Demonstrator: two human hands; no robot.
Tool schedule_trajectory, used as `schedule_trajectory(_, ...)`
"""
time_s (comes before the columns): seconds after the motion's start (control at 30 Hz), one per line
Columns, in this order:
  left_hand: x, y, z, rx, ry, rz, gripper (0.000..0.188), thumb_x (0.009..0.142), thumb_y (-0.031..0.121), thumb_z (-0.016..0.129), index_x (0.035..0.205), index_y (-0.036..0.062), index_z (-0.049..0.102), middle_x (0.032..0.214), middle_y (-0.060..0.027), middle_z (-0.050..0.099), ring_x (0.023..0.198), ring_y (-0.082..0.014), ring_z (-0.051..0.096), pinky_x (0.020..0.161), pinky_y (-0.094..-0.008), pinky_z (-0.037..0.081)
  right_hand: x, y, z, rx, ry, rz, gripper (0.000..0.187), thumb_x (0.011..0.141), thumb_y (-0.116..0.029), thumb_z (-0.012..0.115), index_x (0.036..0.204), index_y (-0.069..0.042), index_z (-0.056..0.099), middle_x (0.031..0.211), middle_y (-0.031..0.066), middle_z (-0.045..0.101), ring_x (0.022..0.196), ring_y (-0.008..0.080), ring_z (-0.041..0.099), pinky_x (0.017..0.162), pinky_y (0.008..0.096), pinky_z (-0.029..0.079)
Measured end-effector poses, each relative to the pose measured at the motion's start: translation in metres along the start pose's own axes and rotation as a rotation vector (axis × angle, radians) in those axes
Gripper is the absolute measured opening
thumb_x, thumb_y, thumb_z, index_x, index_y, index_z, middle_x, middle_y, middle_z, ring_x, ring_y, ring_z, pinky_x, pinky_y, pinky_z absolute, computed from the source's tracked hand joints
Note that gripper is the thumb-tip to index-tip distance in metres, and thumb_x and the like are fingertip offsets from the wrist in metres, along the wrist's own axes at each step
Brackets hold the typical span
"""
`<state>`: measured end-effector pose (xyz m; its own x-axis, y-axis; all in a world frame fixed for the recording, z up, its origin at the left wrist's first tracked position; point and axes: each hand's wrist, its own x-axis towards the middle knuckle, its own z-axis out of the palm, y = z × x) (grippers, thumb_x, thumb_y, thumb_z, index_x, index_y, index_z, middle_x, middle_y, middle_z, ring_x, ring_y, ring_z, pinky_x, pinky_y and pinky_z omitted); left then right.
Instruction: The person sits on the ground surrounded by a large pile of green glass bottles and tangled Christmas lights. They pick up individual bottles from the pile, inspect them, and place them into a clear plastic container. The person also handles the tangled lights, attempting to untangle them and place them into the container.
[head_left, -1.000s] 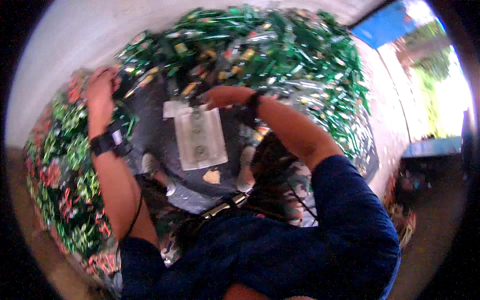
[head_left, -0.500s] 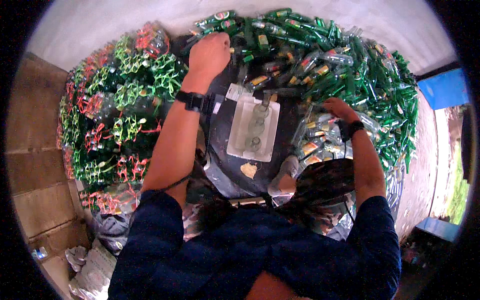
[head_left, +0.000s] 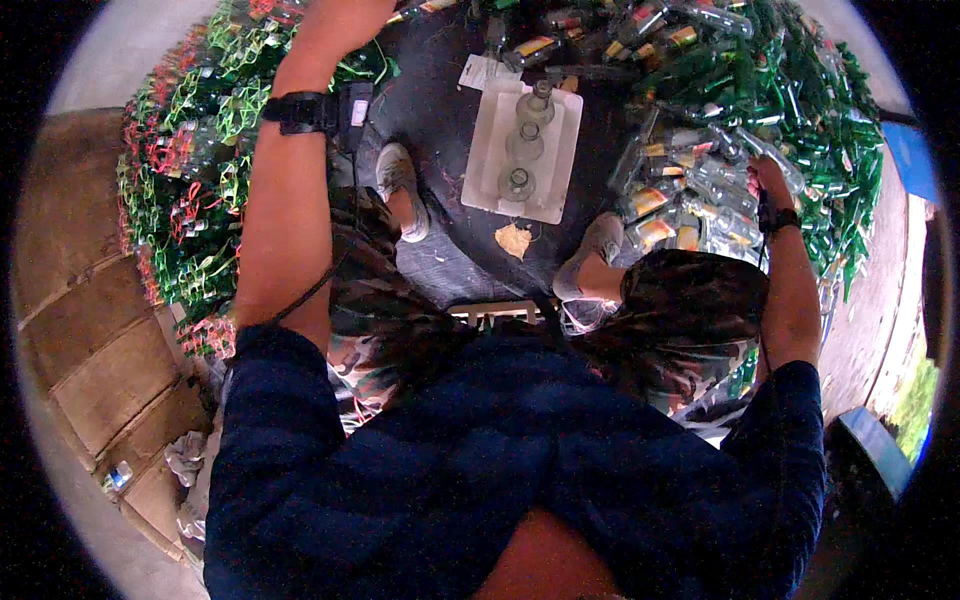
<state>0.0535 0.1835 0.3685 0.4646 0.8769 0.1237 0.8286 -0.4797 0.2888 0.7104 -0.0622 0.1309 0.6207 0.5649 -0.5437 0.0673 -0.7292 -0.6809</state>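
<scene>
My right hand (head_left: 768, 180) is closed at the right-hand pile, with a clear glass bottle (head_left: 782, 163) in its grip. My left hand (head_left: 345, 18) reaches far forward beside the bundled bottles (head_left: 220, 110); the upper edge cuts it off, so its fingers are hidden. Between my feet and the far side lies a white tray (head_left: 562, 150) on dark ground. Three clear bottles (head_left: 524, 141) stand in a row in it.
Green and clear bottles (head_left: 740, 90) are heaped on the right. Bundles tied with red and green strips are stacked on the left, by a brown panelled wall (head_left: 80, 360). A dry leaf (head_left: 513, 240) lies near my shoes (head_left: 600, 245).
The view has shifted, so the tray sits higher in it. My right hand has moved outward to the right over the clear bottles. My left hand has gone partly out of view.
</scene>
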Motion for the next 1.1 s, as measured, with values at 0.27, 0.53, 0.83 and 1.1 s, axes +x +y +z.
schedule_trajectory(0.27,0.009,-0.018,0.021,0.017,-0.029,0.066,0.013,0.090,0.014,0.053,0.087,0.0053,0.063,0.074,-0.0116,0.060,0.066,-0.0253,0.057,0.065,-0.0421,0.047,0.006,0.017,-0.009,0.093,0.002,0.127,0.027,0.092,-0.040,0.063,0.106,-0.018,0.057,0.079,-0.0037,0.061,0.057,0.0078,0.049,0.054,0.0284,0.046)
schedule_trajectory(0.53,0.026,-0.019,0.046,-0.065,-0.110,0.171,0.021,0.087,0.019,0.055,0.100,0.0070,0.068,0.087,-0.0158,0.068,0.078,-0.0336,0.067,0.072,-0.0427,0.052,0.027,0.067,-0.047,0.293,-0.284,-0.061,0.027,0.092,-0.034,0.064,0.100,-0.015,0.048,0.079,0.0047,0.057,0.050,0.0124,0.046,0.042,0.0294,0.040)
schedule_trajectory(0.83,0.020,-0.003,0.035,-0.104,-0.257,-0.013,0.021,0.087,0.014,0.057,0.103,0.0037,0.065,0.086,-0.0139,0.068,0.079,-0.0286,0.065,0.073,-0.0374,0.050,0.023,0.056,-0.022,0.152,-0.132,0.021,0.029,0.096,-0.036,0.061,0.114,-0.016,0.050,0.095,0.0085,0.062,0.066,0.0189,0.057,0.062,0.0408,0.055)
schedule_trajectory(1.1,0.018,-0.019,0.047,-0.107,-0.190,0.130,0.020,0.088,0.015,0.060,0.104,0.0041,0.064,0.086,-0.0104,0.068,0.070,-0.0199,0.062,0.069,-0.0335,0.051,0.044,0.036,-0.012,0.880,0.083,0.511,0.059,0.099,-0.037,0.055,0.143,-0.012,0.025,0.123,0.0251,0.050,0.103,0.0376,0.059,0.074,0.0431,0.055)
